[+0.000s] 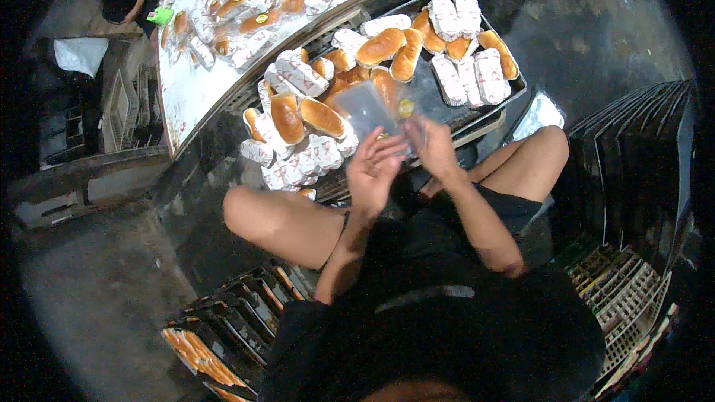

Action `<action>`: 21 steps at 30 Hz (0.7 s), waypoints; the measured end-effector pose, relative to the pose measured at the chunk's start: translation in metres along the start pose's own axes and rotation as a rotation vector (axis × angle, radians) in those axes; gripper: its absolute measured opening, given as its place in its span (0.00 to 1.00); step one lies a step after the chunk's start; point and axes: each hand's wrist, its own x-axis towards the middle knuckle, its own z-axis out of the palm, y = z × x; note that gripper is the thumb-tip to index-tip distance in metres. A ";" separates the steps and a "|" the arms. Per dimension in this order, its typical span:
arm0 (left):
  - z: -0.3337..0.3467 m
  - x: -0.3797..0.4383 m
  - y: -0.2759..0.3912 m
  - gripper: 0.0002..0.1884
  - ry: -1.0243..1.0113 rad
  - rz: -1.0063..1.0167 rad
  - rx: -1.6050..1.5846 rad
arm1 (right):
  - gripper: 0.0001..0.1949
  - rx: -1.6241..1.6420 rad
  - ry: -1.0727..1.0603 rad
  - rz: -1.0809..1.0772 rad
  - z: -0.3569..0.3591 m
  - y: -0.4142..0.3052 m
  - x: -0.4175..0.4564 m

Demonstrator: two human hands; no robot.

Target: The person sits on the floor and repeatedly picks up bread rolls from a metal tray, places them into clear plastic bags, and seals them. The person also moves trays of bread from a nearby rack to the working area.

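A clear plastic bag (366, 109) lies in front of my hands, over the baking tray (441, 101) of bread rolls. My right hand (438, 148) pinches clear plastic film at the bag's near end; motion blurs its fingertips. Beside it, a round yellow sticker (406, 108) shows on the film. With fingers extended and palm partly turned up, my left hand (373, 173) is at the bag's lower edge; whether it grips the film is unclear. Golden rolls (381, 48) in white printed paper cups lie beyond, with more paper-cupped rolls (304, 162) piled at the left.
A white table (184, 95) beyond the tray holds many bagged rolls (260, 19). Another person's arm (137, 8) is at its far left. Stacked dark trays (631, 151) and plastic crates (625, 312) stand on my right. Trays with rolls (204, 349) sit behind my left side.
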 end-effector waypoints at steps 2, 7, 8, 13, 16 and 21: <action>0.002 -0.010 0.003 0.37 -0.060 0.300 0.684 | 0.12 0.368 -0.066 0.305 -0.012 -0.013 0.003; -0.003 -0.032 -0.006 0.25 0.006 0.546 1.202 | 0.13 0.685 -0.185 0.554 -0.038 -0.024 -0.002; -0.011 -0.035 -0.015 0.22 0.021 0.545 1.091 | 0.13 0.647 -0.201 0.572 -0.041 -0.030 -0.003; -0.024 -0.043 -0.020 0.06 0.082 0.535 0.876 | 0.14 1.082 -0.002 0.668 -0.019 -0.054 -0.012; -0.030 -0.040 -0.005 0.05 0.190 0.104 0.589 | 0.13 0.482 -0.107 0.477 -0.009 -0.054 -0.038; -0.049 -0.042 -0.005 0.08 0.043 -0.155 0.459 | 0.07 -0.308 0.040 -0.222 0.033 -0.047 -0.083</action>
